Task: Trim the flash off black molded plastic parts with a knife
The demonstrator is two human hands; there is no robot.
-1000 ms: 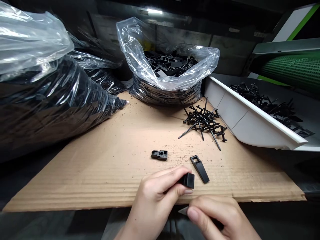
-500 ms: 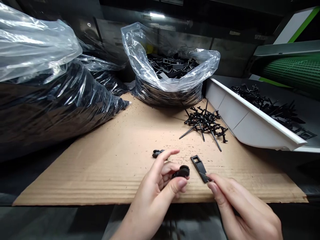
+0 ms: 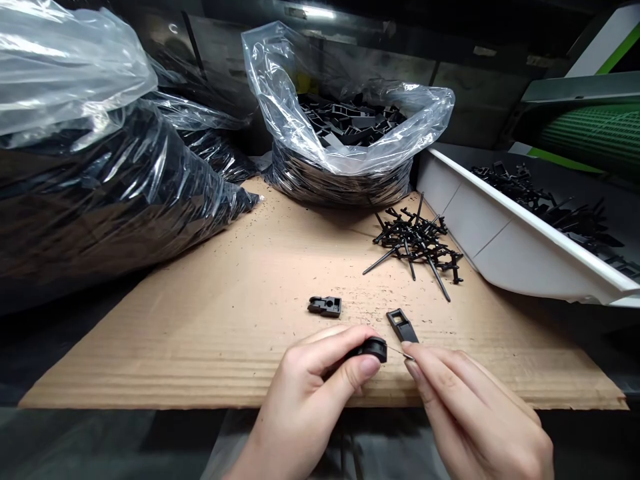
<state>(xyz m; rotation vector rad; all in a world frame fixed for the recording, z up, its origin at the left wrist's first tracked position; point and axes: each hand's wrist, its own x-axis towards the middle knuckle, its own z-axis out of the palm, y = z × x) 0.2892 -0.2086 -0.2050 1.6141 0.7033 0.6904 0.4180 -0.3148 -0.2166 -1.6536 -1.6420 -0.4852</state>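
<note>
My left hand pinches a rounded black plastic part between thumb and fingers. Close to its right, my right hand grips a thin metal piece by its end, pointing toward that black part. A flat black part with a square hole lies on the cardboard just beyond my right fingertips, its near end hidden by them. Another small black part rests on the cardboard behind my left hand.
Thin black pieces are piled on the cardboard. Behind stands an open plastic bag of black parts. A large filled bag is at left, and a white tray with black pieces at right.
My left fingers have closed round the rounded part, where the index finger was raised before. My right hand has moved left, closer to it. The small part behind my left hand shows fully.
</note>
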